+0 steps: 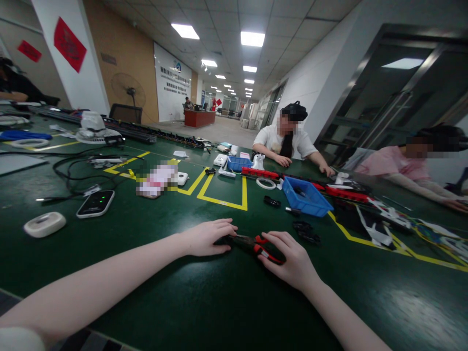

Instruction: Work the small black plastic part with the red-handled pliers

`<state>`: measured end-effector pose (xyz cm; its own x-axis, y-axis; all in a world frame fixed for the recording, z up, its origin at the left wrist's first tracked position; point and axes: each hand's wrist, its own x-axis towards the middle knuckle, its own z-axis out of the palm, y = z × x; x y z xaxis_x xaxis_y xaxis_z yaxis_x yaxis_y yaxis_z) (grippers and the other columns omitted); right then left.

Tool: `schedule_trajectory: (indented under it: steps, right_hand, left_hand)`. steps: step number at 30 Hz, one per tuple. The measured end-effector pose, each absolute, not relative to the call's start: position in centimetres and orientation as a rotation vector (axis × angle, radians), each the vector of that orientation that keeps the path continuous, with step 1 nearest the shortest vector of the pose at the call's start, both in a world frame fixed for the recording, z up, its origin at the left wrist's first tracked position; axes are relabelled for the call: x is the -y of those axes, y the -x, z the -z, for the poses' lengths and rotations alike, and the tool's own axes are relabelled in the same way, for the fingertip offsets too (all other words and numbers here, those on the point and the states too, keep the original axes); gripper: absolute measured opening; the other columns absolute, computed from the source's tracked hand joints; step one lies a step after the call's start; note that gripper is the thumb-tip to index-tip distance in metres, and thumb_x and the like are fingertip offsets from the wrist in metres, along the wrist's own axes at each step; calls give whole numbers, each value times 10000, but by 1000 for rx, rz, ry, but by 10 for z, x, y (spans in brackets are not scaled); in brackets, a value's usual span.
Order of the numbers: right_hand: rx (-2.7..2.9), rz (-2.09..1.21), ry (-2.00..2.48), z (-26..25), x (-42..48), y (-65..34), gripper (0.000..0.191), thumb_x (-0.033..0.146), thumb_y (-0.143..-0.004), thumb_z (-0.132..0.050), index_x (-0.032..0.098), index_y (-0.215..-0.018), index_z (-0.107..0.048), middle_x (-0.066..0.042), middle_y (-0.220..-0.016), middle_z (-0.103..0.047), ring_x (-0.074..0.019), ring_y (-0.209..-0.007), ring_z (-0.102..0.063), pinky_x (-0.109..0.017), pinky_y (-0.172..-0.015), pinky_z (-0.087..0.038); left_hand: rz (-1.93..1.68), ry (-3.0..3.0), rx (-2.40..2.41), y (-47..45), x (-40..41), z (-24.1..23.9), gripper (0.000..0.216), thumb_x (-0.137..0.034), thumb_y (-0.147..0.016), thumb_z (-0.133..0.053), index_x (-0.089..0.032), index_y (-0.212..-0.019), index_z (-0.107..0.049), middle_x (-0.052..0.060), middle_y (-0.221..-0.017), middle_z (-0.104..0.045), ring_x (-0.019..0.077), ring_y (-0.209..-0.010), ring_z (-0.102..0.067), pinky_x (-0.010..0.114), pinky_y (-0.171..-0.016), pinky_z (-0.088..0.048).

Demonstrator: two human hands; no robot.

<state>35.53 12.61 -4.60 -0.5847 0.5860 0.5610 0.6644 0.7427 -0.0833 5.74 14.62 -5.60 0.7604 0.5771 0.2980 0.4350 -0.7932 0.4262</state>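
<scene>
My right hand (294,258) grips the red-and-black handles of a pair of long-nose pliers (268,254), low over the green table. The pliers' metal jaws point left to the fingers of my left hand (206,237). Those fingers are bent round a small dark piece (222,240), mostly hidden under them, and the jaw tips meet it or lie right beside it. Dark cable-like parts (306,232) lie just beyond my right hand, with a small black object (272,201) farther back.
Past my hands, a blue bin (306,196) with dark parts stands on the green table (234,302). A phone (157,180), a white-edged device with a lit screen (95,204), a white rounded object (44,224) and black cables are at left. Two people sit across, at right.
</scene>
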Motion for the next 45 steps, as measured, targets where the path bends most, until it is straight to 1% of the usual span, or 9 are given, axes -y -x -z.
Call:
schedule_trajectory:
  steps: [7, 12, 20, 24, 31, 41, 45]
  right_hand:
    - [2392, 365, 859, 47, -125, -353, 405, 339, -841, -661, 177, -1210, -619, -122, -1073, -682, -235, -953, -659, -386, -799, -586]
    - [2392, 430, 827, 46, -126, -353, 405, 332, -840, -664, 159, -1203, -617, -126, -1066, -682, -233, -948, -655, -375, -785, -582]
    - [2398, 499, 810, 46, -126, -354, 422, 320, -833, -665, 176, -1227, -618, -126, -1085, -686, -246, -949, -655, -385, -768, -573]
    - [2398, 488, 817, 45, -125, -354, 434, 319, -831, -663, 191, -1244, -619, -118, -1086, -687, -244, -950, -654, -382, -768, -568]
    - [2410, 459, 837, 45, -126, -354, 411, 340, -836, -665, 166, -1206, -626, -125, -1069, -687, -240, -943, -659, -376, -771, -572]
    - [2407, 413, 871, 48, -128, -355, 427, 368, -835, -661, 201, -1227, -635, -114, -1075, -694, -241, -947, -662, -381, -779, -554]
    - [2408, 403, 874, 47, -128, -355, 415, 376, -838, -658, 196, -1211, -637, -114, -1074, -700, -246, -968, -661, -399, -811, -544]
  left_hand:
    - [-612, -2632, -787, -58, -145, 57, 348, -272, -896, -640, -194, -1224, -557, 107, -1398, -566, 259, -1419, -402, 443, -1169, -360]
    - [-604, -2644, -791, -59, -146, 57, 332, -278, -902, -633, -191, -1212, -554, 107, -1403, -562, 259, -1415, -409, 439, -1171, -361]
    - [-608, -2654, -787, -58, -144, 55, 331, -274, -897, -639, -193, -1207, -558, 112, -1405, -561, 269, -1409, -417, 460, -1167, -363]
    - [-626, -2647, -787, -58, -145, 56, 329, -269, -889, -647, -201, -1200, -566, 106, -1404, -563, 270, -1405, -423, 458, -1165, -365]
    - [-634, -2650, -786, -59, -145, 55, 339, -272, -886, -652, -199, -1205, -563, 112, -1391, -572, 271, -1403, -427, 458, -1160, -372]
    - [-641, -2641, -775, -59, -145, 56, 337, -271, -884, -651, -205, -1202, -561, 106, -1387, -575, 265, -1405, -424, 460, -1163, -365]
    - [-643, -2634, -772, -58, -146, 57, 347, -276, -886, -650, -207, -1213, -559, 105, -1384, -577, 266, -1409, -417, 458, -1158, -372]
